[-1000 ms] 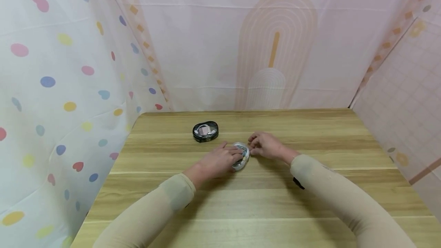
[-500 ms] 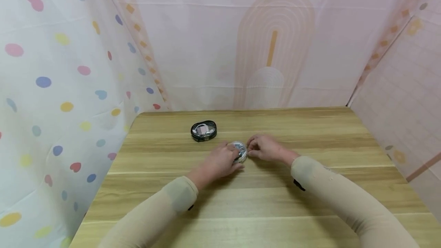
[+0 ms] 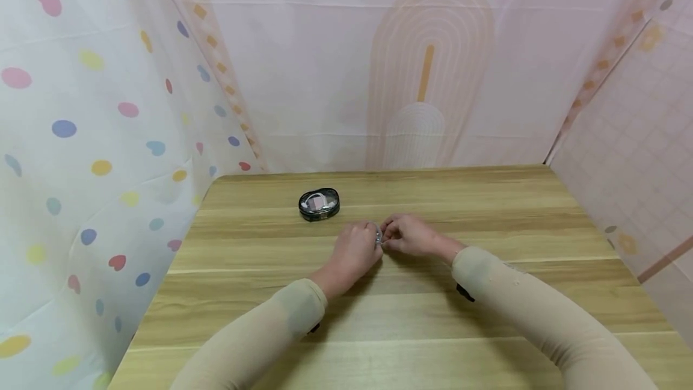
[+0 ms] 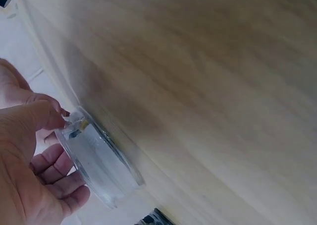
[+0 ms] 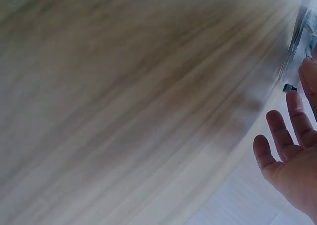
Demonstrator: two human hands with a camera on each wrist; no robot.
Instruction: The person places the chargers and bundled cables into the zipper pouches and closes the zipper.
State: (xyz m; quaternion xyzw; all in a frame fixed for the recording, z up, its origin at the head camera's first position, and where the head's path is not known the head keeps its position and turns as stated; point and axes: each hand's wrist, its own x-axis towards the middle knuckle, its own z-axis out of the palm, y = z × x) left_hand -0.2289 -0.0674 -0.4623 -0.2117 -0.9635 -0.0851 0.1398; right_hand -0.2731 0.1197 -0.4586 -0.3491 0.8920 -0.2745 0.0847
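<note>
A small clear round-cornered pouch [image 4: 101, 163] stands on edge on the wooden table, with something bluish and a bit of yellow inside. My left hand [image 3: 353, 251] grips it from the left, thumb on the near top and fingers curled along its side in the left wrist view. From the right, my right hand [image 3: 411, 235] pinches the pouch's end with thumb and forefinger; its other fingers [image 5: 280, 133] are spread loosely in the right wrist view. In the head view the hands hide most of the pouch. What the right fingertips hold exactly is too small to tell.
A black-edged clear pouch [image 3: 319, 204] with a white cable and a pinkish block inside lies farther back, left of the hands. The wooden table [image 3: 487, 197] ends at a patterned curtain [image 3: 303, 77] behind, with more curtain along both sides.
My left hand has gone from lying flat over the pouch to gripping it, and the pouch has tilted up onto its edge. My right hand has moved slightly left to its end.
</note>
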